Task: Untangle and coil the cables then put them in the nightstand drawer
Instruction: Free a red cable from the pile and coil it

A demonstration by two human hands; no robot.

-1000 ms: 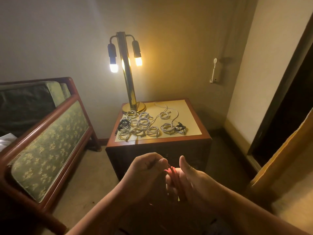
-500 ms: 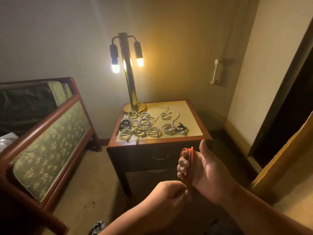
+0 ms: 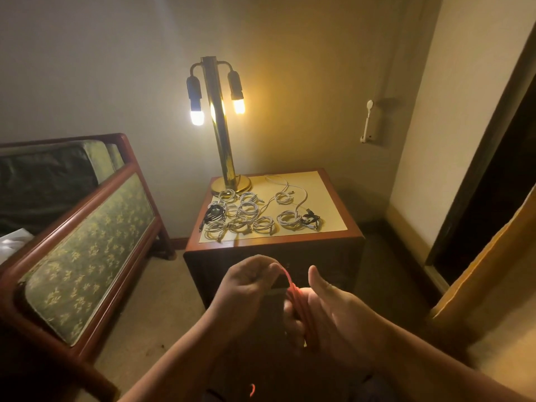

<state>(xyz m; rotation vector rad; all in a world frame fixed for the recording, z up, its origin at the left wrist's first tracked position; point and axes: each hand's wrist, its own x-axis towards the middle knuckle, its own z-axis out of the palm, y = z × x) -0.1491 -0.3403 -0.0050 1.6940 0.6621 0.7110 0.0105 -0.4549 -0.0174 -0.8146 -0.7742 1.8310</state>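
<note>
Seen from above in a lamplit room: right hand at five o'clock, thumb raised, fingers wrapped in loops of red cable. Left hand just beside it at seven o'clock, fist closed, pinching the cable's free run over the loops. Beyond, at twelve o'clock, nightstand surface strewn with coiled white cables and two black coils, near a brass lamp at the back left corner.
</note>
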